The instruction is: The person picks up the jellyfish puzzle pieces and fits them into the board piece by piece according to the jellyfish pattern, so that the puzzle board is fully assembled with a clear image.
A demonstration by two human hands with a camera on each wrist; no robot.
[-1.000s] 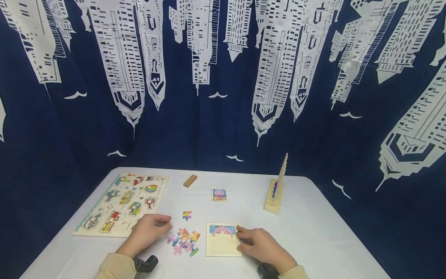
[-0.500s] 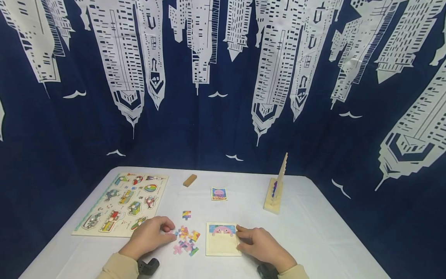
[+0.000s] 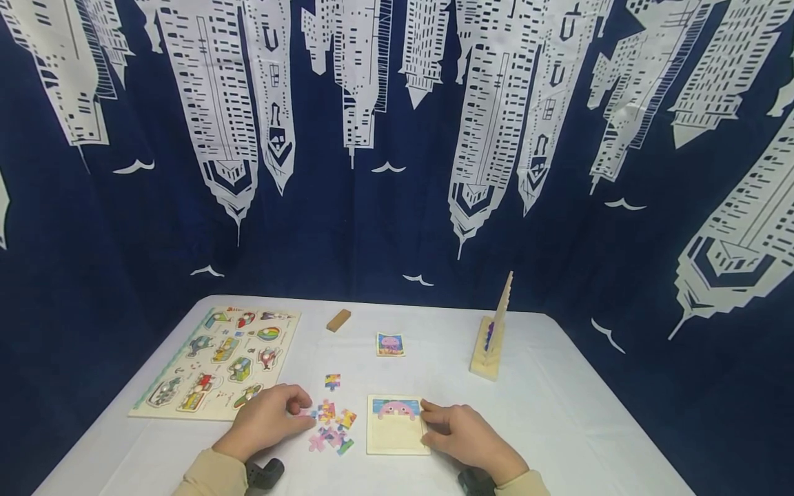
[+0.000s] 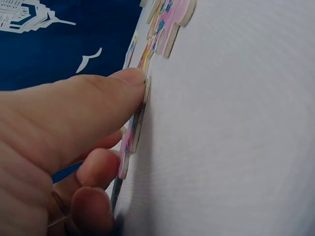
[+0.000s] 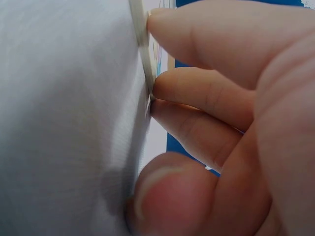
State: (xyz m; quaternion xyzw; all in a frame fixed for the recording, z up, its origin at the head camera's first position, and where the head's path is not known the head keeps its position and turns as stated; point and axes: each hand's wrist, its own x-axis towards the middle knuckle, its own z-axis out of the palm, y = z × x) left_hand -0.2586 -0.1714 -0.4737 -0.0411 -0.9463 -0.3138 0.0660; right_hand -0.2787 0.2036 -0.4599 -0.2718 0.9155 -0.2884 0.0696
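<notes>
My left hand [image 3: 267, 417] is at the left of a small heap of jigsaw pieces [image 3: 335, 437]. Its thumb and fingers pinch a pink and blue jigsaw piece [image 4: 129, 140] low over the white cloth; part of that piece is hidden by the thumb. To the right of the heap lies a square wooden puzzle tray [image 3: 397, 439], its top strip filled with a pink cartoon face on blue, the lower part bare wood. My right hand [image 3: 465, 432] touches the tray's right edge with its fingertips and thumb, not wrapped round it.
One loose jigsaw piece [image 3: 332, 381] lies above the heap. Farther back are a small picture card [image 3: 390, 345] and a wooden block [image 3: 338, 321]. A peg-puzzle board [image 3: 211, 365] covers the left side. At the right stands a wooden stand [image 3: 486, 358] with an upright panel.
My left hand has moved slightly right and down to the heap's left side, and its thumb and fingers have closed on a jigsaw piece. My right hand and the tray have stayed put.
</notes>
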